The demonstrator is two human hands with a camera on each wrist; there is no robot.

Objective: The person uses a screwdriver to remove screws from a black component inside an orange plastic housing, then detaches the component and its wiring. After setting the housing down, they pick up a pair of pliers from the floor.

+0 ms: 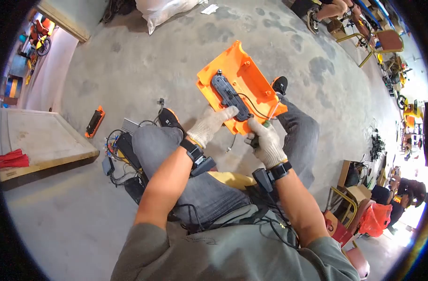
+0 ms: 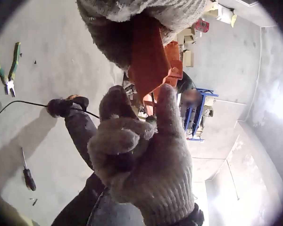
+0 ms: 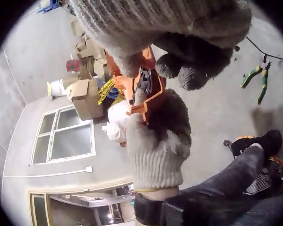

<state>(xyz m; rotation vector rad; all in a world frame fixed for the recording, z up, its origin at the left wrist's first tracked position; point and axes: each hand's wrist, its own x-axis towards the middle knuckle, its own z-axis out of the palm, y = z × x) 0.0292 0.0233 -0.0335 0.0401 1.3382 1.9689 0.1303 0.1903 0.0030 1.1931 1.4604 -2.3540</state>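
Orange housing [image 1: 255, 83] gripped by left hand [image 1: 209, 124], thumb on dark module [image 1: 226, 92] inside. Right hand [image 1: 267, 146] at edge, fingers curled; can't tell if gripping.

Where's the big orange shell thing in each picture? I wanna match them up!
Head: orange shell, above the middle.
Left wrist: orange shell, near the top middle, between the gloves.
Right wrist: orange shell, just above the middle, partly hidden by gloves.
Shared landmark: the pale knitted gloves show in all three.

Gap between left hand [image 1: 209, 125], right hand [image 1: 267, 144]; orange shell [image 1: 252, 79] blocks beyond.
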